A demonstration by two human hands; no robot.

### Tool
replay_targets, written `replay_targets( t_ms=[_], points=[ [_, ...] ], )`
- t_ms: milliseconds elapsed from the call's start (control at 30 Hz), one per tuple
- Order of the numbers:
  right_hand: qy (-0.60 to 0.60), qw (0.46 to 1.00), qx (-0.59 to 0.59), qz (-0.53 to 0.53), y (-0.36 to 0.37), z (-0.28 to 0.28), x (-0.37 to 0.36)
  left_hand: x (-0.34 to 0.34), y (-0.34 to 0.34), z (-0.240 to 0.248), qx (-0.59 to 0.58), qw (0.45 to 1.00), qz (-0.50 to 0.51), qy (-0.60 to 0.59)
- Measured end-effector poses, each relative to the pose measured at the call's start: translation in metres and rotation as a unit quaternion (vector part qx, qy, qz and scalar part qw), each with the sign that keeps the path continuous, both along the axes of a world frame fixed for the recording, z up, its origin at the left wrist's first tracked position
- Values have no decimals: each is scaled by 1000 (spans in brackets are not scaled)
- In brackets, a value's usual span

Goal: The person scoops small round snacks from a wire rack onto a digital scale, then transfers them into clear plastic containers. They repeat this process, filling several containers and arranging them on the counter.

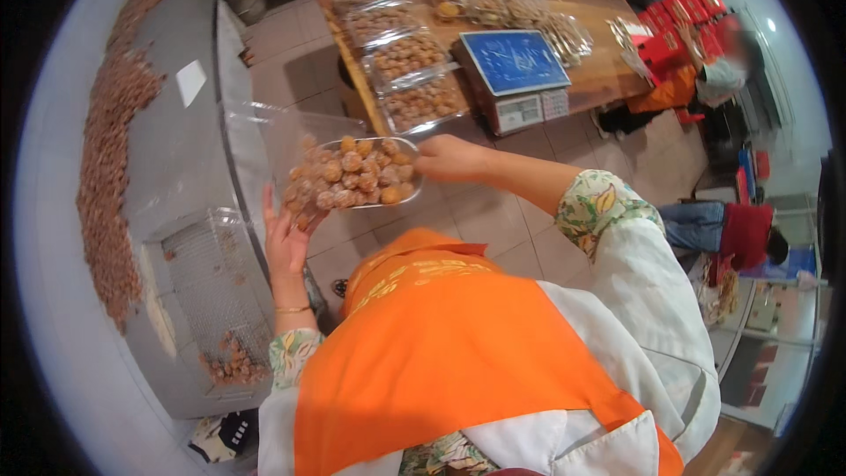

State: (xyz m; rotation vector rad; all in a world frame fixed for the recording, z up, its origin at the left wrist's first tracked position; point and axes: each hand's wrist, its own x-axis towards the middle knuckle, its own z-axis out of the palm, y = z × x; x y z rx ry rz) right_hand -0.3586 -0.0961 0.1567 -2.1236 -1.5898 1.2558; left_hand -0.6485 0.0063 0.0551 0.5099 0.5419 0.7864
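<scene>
Gripping the scoop point(420, 182) by its right end in the right hand point(455, 159), pointed its long axis left, apparently into the clear bag point(280, 139) held in the left hand's point(286, 244) parted fingers.

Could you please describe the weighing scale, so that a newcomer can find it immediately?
Find the large wooden table at the top of the picture. At its near edge, just right of the clear packs of round brown pieces, stands the weighing scale. Its flat blue top and pale front panel with keypad set it apart from those see-through packs.
</scene>
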Motion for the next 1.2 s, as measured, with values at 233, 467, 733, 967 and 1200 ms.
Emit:
replay_targets(
  t_ms=[233, 467, 733, 967, 1200],
  points=[
    [53, 965, -70, -247, -104, 5, 123, 183, -28, -8, 0, 982, -173, -70],
    [79, 920, -57, -378, -171, 4, 218, 339, -40, -4, 2, 948, -311, -62],
    [51, 901, -39, -430, -178, -30, 310, 466, -15, -34, -25, 923, -383, 4],
    [43, 913, -57, -402, -161, -84, 383, 537, 11, -67, -5, 910, -410, 59],
    [0, 931, -78, -357, -130, -100, 414, 563, 19, -58, 129, 891, -363, 239]
  ],
)
